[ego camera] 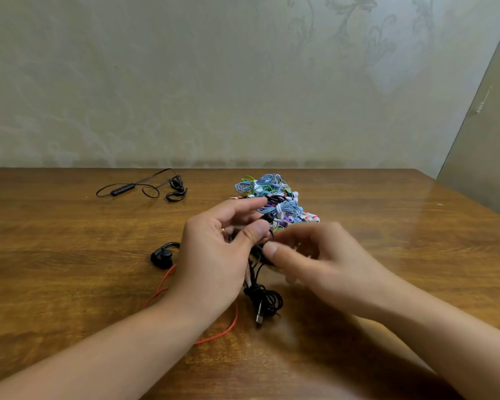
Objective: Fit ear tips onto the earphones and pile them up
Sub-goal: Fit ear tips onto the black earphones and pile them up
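Note:
My left hand [223,243] grips a black wired earphone set; one bud with a black ear tip [268,218] sticks up above my thumb. Its coiled black cable and plug [264,306] hang down onto the table. My right hand [309,252], slightly blurred, has its thumb and fingers curled against the black earphone parts just below my left thumb; what it pinches is hidden. Behind both hands lies a pile of bundled earphones [274,197] in blue, green, purple and white.
A black ear-hook earbud [162,255] with a red cable [214,336] lies left of my left hand. A black neckband earphone set [145,187] lies at the back left. The wooden table [70,255] meets a pale wall behind.

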